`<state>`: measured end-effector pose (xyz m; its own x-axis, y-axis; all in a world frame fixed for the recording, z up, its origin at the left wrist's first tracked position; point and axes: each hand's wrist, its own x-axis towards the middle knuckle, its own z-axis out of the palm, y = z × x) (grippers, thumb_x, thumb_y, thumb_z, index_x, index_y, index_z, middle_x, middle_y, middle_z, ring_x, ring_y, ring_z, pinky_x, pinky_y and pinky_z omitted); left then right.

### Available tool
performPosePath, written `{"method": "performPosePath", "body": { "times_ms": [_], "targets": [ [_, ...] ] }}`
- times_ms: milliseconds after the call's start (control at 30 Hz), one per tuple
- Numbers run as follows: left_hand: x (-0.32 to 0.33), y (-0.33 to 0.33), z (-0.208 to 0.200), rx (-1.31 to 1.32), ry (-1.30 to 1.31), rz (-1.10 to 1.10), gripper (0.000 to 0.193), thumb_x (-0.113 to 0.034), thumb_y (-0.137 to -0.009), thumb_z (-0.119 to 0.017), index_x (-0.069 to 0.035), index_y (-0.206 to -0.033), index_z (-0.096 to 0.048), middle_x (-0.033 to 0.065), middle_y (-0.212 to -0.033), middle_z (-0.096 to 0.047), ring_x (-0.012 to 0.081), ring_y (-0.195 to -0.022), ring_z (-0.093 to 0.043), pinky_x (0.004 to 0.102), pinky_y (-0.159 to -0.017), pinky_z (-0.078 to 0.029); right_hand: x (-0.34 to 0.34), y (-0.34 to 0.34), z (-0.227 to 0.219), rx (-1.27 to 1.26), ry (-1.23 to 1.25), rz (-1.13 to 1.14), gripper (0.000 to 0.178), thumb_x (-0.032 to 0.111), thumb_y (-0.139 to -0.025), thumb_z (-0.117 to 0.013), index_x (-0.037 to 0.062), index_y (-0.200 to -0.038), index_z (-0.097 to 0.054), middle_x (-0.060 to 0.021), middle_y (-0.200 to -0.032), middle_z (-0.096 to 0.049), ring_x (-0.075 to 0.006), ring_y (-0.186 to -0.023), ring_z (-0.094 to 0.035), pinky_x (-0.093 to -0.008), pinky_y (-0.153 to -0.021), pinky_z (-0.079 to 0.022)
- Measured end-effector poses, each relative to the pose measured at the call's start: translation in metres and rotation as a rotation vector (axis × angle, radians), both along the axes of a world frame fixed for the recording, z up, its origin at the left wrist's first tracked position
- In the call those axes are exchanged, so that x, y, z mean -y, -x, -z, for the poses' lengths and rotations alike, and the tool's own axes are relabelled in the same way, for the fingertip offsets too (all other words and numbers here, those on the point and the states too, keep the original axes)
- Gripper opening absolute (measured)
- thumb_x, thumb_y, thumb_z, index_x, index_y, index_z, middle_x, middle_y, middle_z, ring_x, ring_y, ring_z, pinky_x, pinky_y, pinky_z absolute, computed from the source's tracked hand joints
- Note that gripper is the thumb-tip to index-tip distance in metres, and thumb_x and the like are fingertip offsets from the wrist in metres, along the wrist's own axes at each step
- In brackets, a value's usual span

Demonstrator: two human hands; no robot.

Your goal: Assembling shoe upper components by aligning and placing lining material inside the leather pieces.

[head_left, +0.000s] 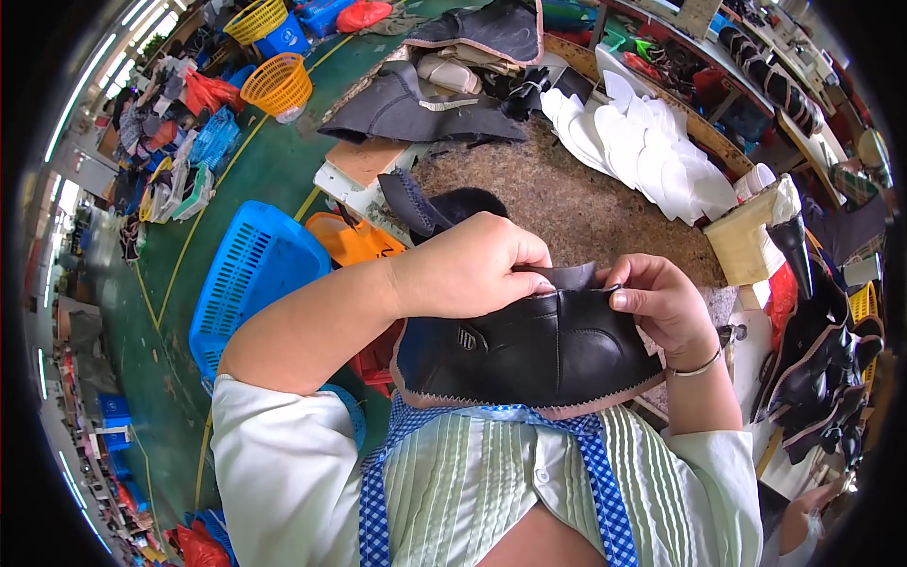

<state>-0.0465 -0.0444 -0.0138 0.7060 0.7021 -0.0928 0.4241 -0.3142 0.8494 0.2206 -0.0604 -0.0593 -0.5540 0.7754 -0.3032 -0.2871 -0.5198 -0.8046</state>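
Note:
A black leather boot upper [510,354] with a zigzag-cut, pinkish lower edge hangs close in front of my chest. A stitched seam runs down its middle, and a small emblem sits left of it. My left hand [472,265] is closed on the top edge, fingers bent over it and partly hidden. On the right, my right hand [666,302] pinches the same edge between thumb and fingers. Between the hands, a dark flap [570,276] stands up behind the edge. Just beyond my left hand lies a dark piece with a fuzzy lining [463,203].
White sole-shaped sheets [633,142] are heaped on the brown worktable [567,203]. More black uppers [425,109] lie at its far side. A wooden block [753,241] stands right, by hanging black uppers [822,378]. A blue basket [250,283] stands left. Another person's hand [817,496] shows lower right.

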Motion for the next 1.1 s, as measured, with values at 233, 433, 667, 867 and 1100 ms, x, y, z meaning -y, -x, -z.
{"method": "performPosePath", "body": {
  "times_ms": [233, 433, 667, 867, 1100],
  "targets": [
    [-0.01, 0.003, -0.002, -0.108, 0.078, 0.023, 0.015, -0.01, -0.089, -0.064, 0.001, -0.099, -0.068, 0.004, -0.071, -0.063, 0.0052, -0.063, -0.051, 0.026, -0.058, -0.043, 0.015, 0.007, 0.008, 0.304, -0.558, 0.242, 0.015, -0.007, -0.075, -0.077, -0.0043, -0.082, -0.063, -0.0054, -0.09, -0.065, -0.0104, -0.082, -0.062, -0.023, -0.076, -0.051],
    [-0.01, 0.004, 0.004, 0.053, 0.096, 0.086, 0.019, -0.007, -0.091, -0.062, 0.002, -0.107, -0.066, 0.0079, -0.092, -0.071, 0.0102, -0.085, -0.064, 0.0254, -0.076, -0.05, 0.022, 0.008, 0.012, 0.317, -0.65, 0.385, 0.016, -0.006, -0.075, -0.078, -0.0044, -0.082, -0.063, -0.0058, -0.091, -0.066, -0.0096, -0.08, -0.063, -0.0219, -0.071, -0.052],
    [-0.011, 0.007, 0.006, 0.074, 0.168, 0.097, 0.022, -0.003, -0.091, -0.061, 0.002, -0.112, -0.066, 0.0095, -0.1, -0.071, 0.0137, -0.093, -0.065, 0.0275, -0.084, -0.051, 0.026, 0.011, 0.008, 0.312, -0.613, 0.418, 0.015, -0.007, -0.077, -0.076, -0.0042, -0.081, -0.062, -0.0066, -0.09, -0.066, -0.0094, -0.08, -0.064, -0.0212, -0.07, -0.052],
    [-0.012, 0.007, 0.007, 0.271, 0.214, 0.271, 0.025, -0.021, -0.096, -0.059, 0.0, -0.11, -0.064, 0.0057, -0.088, -0.068, 0.0112, -0.082, -0.061, 0.0288, -0.076, -0.049, 0.028, 0.01, -0.001, 0.184, -0.533, 0.361, 0.017, -0.008, -0.077, -0.076, -0.0028, -0.079, -0.06, -0.0088, -0.086, -0.067, -0.0103, -0.076, -0.064, -0.0223, -0.069, -0.053],
    [0.005, -0.018, 0.005, 0.219, -0.121, 0.104, 0.021, -0.023, -0.087, -0.07, -0.003, -0.087, -0.066, 0.0151, -0.065, -0.055, 0.0251, -0.053, -0.049, 0.0328, -0.053, -0.041, 0.025, 0.007, -0.011, 0.159, -0.519, 0.38, 0.028, -0.005, -0.074, -0.08, 0.0027, -0.073, -0.053, -0.0058, -0.083, -0.066, -0.0085, -0.076, -0.063, -0.0227, -0.069, -0.054]
  ]
}}
